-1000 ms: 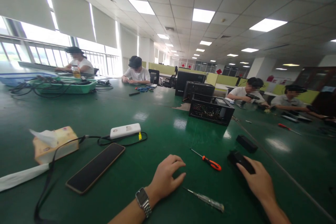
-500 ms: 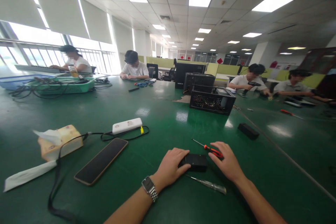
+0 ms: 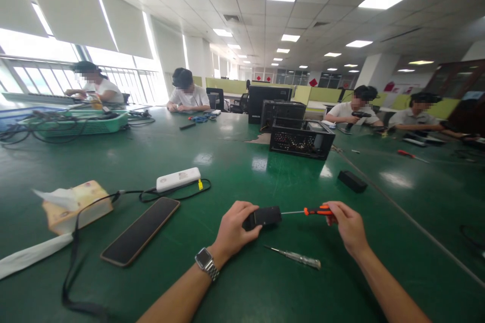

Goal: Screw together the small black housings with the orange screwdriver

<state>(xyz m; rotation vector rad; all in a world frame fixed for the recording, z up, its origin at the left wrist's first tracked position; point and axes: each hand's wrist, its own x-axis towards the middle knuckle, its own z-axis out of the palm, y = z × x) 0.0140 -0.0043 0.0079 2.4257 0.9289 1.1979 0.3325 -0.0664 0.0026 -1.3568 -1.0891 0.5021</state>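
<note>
got the little black box [image 3: 262, 217] gripped in the left hand [image 3: 233, 229] just off the green table [image 3: 265, 171], right hand [image 3: 347, 227] pinching an orange screwdriver [image 3: 316, 210], tip touching the box's end

**Green worktop and its load**

Glossy green worktop [image 3: 235, 171], wide and reflective. Near the front: clear-handled screwdriver [image 3: 295, 259], dark phone [image 3: 141, 231], white power bank [image 3: 178, 179] with black cable [image 3: 76, 242], tissue pack [image 3: 76, 205]. Further back: small black box [image 3: 352, 181], open black computer case [image 3: 301, 138], green basket [image 3: 78, 123], red screwdriver [image 3: 411, 155].
</note>
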